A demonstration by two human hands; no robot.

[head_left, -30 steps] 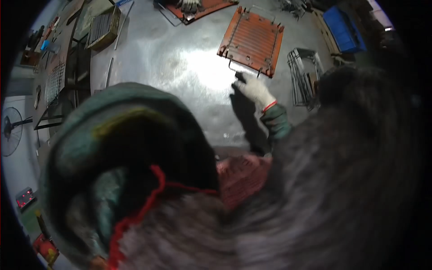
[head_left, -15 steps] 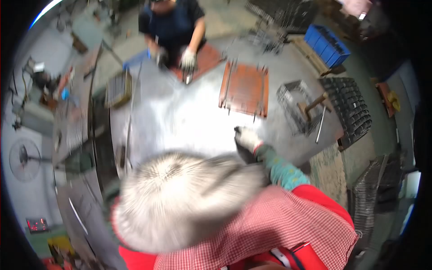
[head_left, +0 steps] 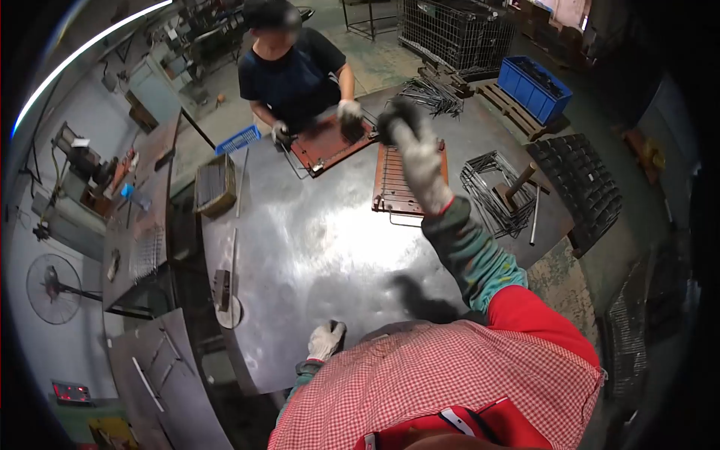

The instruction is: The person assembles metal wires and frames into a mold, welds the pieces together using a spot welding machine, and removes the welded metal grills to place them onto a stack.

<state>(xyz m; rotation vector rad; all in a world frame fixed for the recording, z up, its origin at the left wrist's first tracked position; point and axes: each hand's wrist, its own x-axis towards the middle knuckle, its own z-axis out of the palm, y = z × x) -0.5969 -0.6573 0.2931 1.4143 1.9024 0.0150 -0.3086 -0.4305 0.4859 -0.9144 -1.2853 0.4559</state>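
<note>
My right hand (head_left: 420,161), in a white glove with dark fingertips, is raised over the far part of an orange-red slatted fixture (head_left: 401,187). Its fingers are blurred, and whether they hold anything cannot be made out. Near the table's front edge, close to my checked apron, my left hand (head_left: 326,340) rests in a similar glove; its fingers are partly hidden from view. Right of the fixture lies a bundle of bent wire frames (head_left: 487,187), with a hammer-like tool (head_left: 517,186) on it.
Across the metal table (head_left: 300,247), a co-worker's gloved hands are at a second red fixture (head_left: 330,142). A box of rods (head_left: 215,185) and a metal block (head_left: 222,290) sit at the left. Loose rods (head_left: 433,95) lie at the far edge, near a blue crate (head_left: 534,90).
My right hand has moved up and away over the fixture. My left hand, earlier large and blurred near the camera, is down at the table's front edge. The view has tilted up.
</note>
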